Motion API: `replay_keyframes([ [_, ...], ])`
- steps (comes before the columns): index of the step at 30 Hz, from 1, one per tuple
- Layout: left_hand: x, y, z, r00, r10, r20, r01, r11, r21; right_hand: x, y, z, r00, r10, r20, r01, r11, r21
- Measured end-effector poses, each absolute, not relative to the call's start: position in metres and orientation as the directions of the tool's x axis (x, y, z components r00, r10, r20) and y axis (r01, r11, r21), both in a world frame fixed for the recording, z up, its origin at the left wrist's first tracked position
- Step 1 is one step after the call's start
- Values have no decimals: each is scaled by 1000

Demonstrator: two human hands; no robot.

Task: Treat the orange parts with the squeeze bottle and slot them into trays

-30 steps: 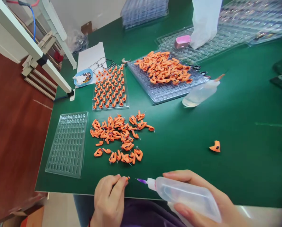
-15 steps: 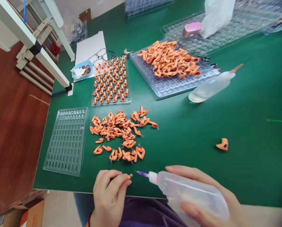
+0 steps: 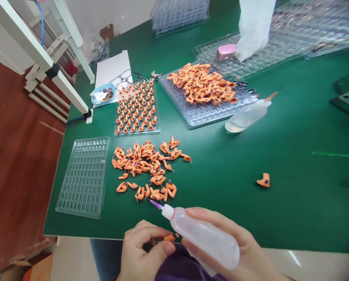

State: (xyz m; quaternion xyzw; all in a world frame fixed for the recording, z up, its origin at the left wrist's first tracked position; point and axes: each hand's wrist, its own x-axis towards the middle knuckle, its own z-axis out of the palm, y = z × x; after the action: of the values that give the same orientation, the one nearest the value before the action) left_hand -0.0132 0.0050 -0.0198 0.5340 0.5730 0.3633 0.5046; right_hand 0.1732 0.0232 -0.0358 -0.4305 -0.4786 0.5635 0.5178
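Observation:
Between the thumb and fingers of my left hand [image 3: 146, 249] is a small orange part [image 3: 169, 237], near the table's front edge. My right hand [image 3: 235, 238] is wrapped round a translucent squeeze bottle [image 3: 205, 236] with a white cap and a purple needle tip. The tip points up and left, beside a loose pile of orange curved parts [image 3: 145, 166], several with thin wires. Behind the pile, a clear tray [image 3: 116, 132] holds orange parts standing in rows. One orange piece [image 3: 264, 180] lies alone at the right.
An unfilled clear tray [image 3: 83, 177] lies at the left. Farther back are a stacked tray [image 3: 196, 124] heaped with orange parts, a second bottle [image 3: 244, 117], a pink block [image 3: 226, 51], a white bag [image 3: 253, 29] and a blue dish [image 3: 103, 95]. A white frame post [image 3: 66, 86] stands left.
The bottle in my right hand has moved left, its tip now beyond my left hand. My left hand has come lower and slightly right, and the orange part shows more. The view has shifted slightly.

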Motion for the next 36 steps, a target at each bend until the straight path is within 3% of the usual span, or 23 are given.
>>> replay_keyframes([
  [5, -10, 2, -19, 102, 891, -443, 16, 444, 896, 182, 27, -43, -219, 968, 121, -203, 77, -976],
  [10, -5, 2, -16, 129, 827, -547, -155, 561, 813, 176, 25, -35, -176, 982, 72, -248, 26, -968],
  [14, -5, 2, -16, 154, 817, -556, -202, 577, 792, 166, 18, -25, -76, 996, -40, -339, -64, -939],
  [24, 1, 4, -15, 192, 778, -598, -341, 624, 703, 162, 13, -13, -96, 976, -195, -406, -217, -888],
  [30, 5, 5, -15, 191, 757, -625, -400, 642, 654, 161, 13, -13, -105, 973, -206, -433, -231, -871],
  [36, 6, 6, -17, 184, 764, -618, -423, 629, 652, 165, 12, -26, -94, 986, -135, -341, -159, -926],
])
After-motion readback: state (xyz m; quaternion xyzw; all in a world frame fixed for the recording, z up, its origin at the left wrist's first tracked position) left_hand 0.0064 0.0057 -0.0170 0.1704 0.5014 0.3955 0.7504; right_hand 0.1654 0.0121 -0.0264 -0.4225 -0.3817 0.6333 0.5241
